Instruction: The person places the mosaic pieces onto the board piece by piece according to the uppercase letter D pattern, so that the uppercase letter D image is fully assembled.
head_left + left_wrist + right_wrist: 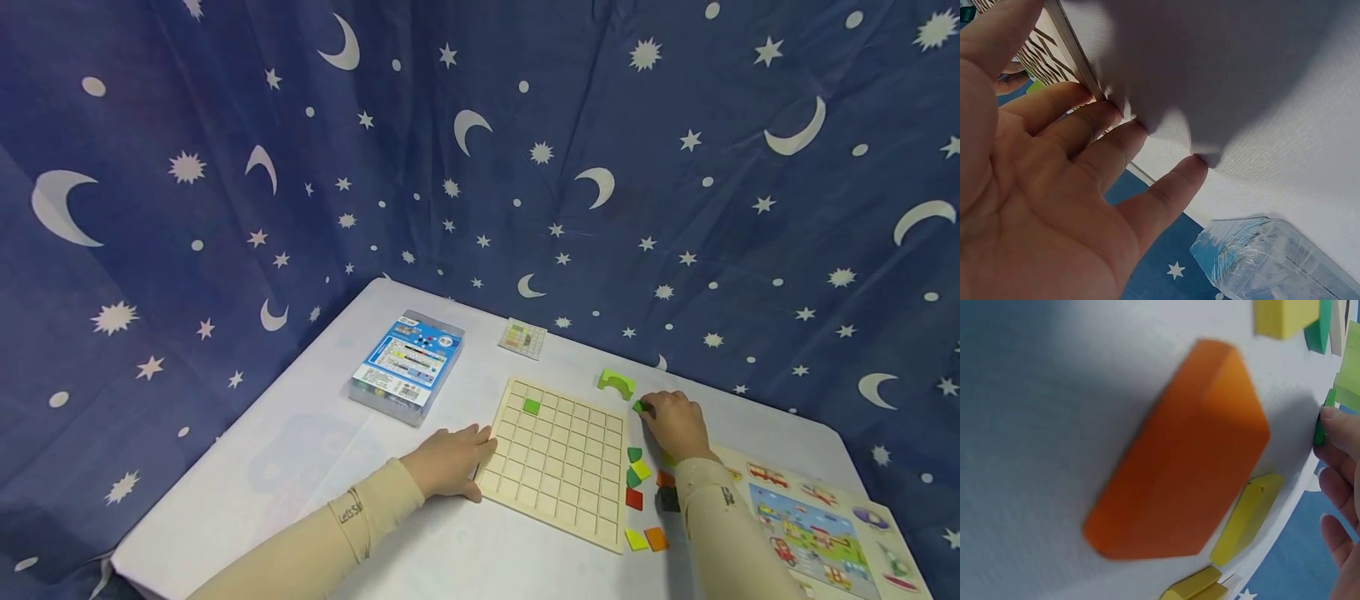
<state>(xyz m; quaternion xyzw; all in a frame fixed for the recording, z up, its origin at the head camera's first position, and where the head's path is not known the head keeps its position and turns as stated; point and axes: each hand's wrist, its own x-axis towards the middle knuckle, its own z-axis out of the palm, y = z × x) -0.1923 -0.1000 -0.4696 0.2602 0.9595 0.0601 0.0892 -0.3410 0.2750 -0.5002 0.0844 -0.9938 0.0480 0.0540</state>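
A wooden grid board (573,475) lies on the white table, one bright green square (531,406) in a cell near its far left corner. At the board's left edge rests my left hand (450,462), fingers extended; the left wrist view shows fingertips at the board's side and on the tabletop. Beyond the board's right side, my right hand (677,427) pinches a small green block (1325,422) between thumb and finger, close to the table. Just behind it stands a light green arch block (617,382). An orange block (1179,469) looms large in the right wrist view.
Loose pieces lie right of the board, among them a red square (634,498), a black piece (667,499) and an orange piece (656,539). A small pattern card (523,338) and a plastic box (408,367) sit behind. A picture puzzle board (817,533) is at right.
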